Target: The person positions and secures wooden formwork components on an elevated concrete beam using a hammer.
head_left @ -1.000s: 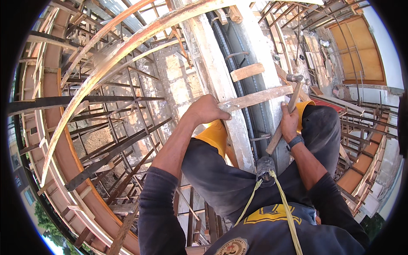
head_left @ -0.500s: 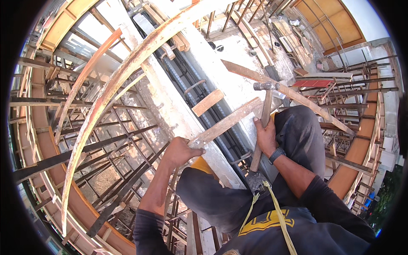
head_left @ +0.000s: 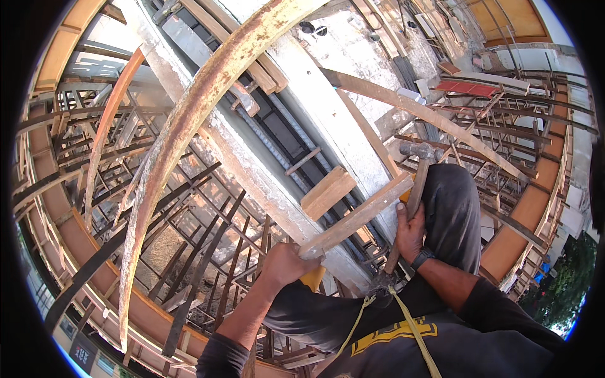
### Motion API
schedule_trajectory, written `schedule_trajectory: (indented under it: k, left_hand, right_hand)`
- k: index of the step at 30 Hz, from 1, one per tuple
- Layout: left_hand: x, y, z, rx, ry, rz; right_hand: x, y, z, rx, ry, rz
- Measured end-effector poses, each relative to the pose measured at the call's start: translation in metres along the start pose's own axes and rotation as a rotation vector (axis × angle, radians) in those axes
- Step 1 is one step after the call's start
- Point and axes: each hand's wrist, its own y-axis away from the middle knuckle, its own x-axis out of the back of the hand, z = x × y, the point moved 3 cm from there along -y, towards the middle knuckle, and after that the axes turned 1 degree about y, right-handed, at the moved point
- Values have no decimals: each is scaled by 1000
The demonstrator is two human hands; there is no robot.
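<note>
My left hand is closed round the near end of a wooden strip. This strip lies slantwise across a long narrow formwork channel with steel reinforcing bars inside. Beyond it, and close to it, a short wooden block also spans the channel. My right hand grips the wooden handle of a hammer, held upright with its metal head at the top, by my right knee. The strip's far end comes near the hammer handle. Fingers of my left hand are partly hidden.
A rusty, pale curved bar crosses the upper left in front of the scene. A long plank slants at the right. Timber props and beams stand below on the left. Further planks lie along the channel's far part.
The view has shifted, so the channel, block and strip appear lower and further right. The hammer has tilted a little to the right. Both hands keep their holds.
</note>
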Motion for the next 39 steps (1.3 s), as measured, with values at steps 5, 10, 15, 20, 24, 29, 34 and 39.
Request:
schedule_trajectory:
  k: [5, 10, 15, 20, 24, 29, 34, 39]
  left_hand:
    - [9, -3, -3, -17, -162, -5]
    - [3, -6, -8, 6, 26, 57]
    - [4, -10, -8, -5, -118, 81]
    - [5, -6, -2, -38, -61, 100]
    - [3, -2, 0, 49, -20, 53]
    - [8, 0, 8, 20, -49, 39]
    - [6, -3, 1, -67, -138, 102]
    - [8, -1, 10, -53, -114, 101]
  right_hand:
    - [-6, -7, -16, 49, 15, -16]
    - [-5, -7, -16, -18, 18, -55]
    - [-2, -8, -8, 36, -36, -59]
    - [-6, -6, 1, 31, -12, -74]
    - [-6, -10, 0, 124, 8, -23]
    - [-6, -8, -4, 67, 57, -13]
    - [-6, -9, -2, 102, 15, -24]
    - [-8, -8, -5, 28, 29, -15]
